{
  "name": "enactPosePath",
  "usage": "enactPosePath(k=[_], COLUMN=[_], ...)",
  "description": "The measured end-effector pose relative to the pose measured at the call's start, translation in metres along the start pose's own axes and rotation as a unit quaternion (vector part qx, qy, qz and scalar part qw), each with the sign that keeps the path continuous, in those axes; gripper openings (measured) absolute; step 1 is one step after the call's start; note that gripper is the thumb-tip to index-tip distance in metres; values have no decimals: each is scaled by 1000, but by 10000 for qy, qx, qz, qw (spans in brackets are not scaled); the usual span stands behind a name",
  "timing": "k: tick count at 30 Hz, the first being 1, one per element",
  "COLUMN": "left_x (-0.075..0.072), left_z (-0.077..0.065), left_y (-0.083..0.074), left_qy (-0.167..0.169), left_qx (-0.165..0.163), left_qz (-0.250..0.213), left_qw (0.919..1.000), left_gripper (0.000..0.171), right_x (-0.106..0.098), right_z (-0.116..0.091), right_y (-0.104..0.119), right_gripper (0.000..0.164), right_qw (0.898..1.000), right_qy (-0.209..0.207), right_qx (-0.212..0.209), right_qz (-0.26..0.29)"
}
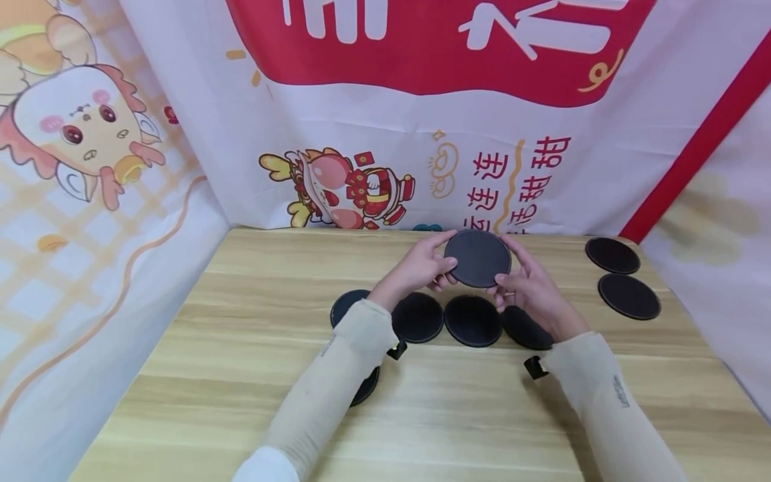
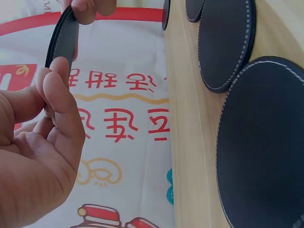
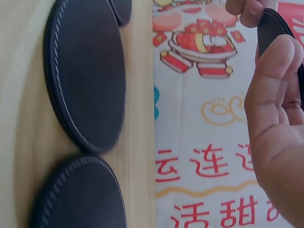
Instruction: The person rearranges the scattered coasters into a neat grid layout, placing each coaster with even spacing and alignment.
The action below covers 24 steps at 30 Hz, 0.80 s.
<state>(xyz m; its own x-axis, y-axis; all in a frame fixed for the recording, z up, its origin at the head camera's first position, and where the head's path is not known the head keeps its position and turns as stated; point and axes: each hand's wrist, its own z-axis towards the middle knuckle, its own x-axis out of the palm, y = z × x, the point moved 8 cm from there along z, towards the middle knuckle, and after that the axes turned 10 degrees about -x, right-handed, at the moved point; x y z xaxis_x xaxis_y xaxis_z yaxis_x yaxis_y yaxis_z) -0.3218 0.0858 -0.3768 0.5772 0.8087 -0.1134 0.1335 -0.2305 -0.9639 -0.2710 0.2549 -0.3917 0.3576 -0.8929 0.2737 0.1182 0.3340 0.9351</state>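
Between both hands, a round black coaster (image 1: 478,258) is held up above the far part of the table. My left hand (image 1: 419,266) pinches its left edge with thumb and fingers, and my right hand (image 1: 533,288) pinches its right edge. Seen nearly edge-on in the left wrist view, the held coaster (image 2: 64,40) has light stitching along its rim. Below it lies a row of black coasters: one partly behind the left wrist (image 1: 347,306), two in the middle (image 1: 417,317) (image 1: 473,321), and one (image 1: 525,328) partly covered by the right hand.
Another coaster (image 1: 365,387) shows from under the left forearm. Two more coasters, one farther back (image 1: 612,256) and one nearer (image 1: 629,296), lie at the table's right side. A printed cloth (image 1: 361,114) hangs right behind the wooden table (image 1: 458,415).
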Motion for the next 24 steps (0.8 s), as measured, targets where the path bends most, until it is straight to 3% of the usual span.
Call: enactPosePath(k=[12, 17, 24], left_x=[-17, -22, -20], left_z=[-42, -61, -87], left_y=[11, 15, 22], left_qy=[13, -65, 68], left_qx=[-65, -59, -151], left_qz=[135, 255, 292], left_qw=[9999, 9996, 9994], left_gripper=[63, 62, 62], right_x=[42, 50, 62], right_z=[-11, -16, -31], right_y=[-5, -8, -9], right_gripper=[83, 75, 64], right_qw=[9992, 9968, 9917], right_qy=[252, 13, -281], right_qx=[179, 330, 564], right_qz=[-263, -730, -1117])
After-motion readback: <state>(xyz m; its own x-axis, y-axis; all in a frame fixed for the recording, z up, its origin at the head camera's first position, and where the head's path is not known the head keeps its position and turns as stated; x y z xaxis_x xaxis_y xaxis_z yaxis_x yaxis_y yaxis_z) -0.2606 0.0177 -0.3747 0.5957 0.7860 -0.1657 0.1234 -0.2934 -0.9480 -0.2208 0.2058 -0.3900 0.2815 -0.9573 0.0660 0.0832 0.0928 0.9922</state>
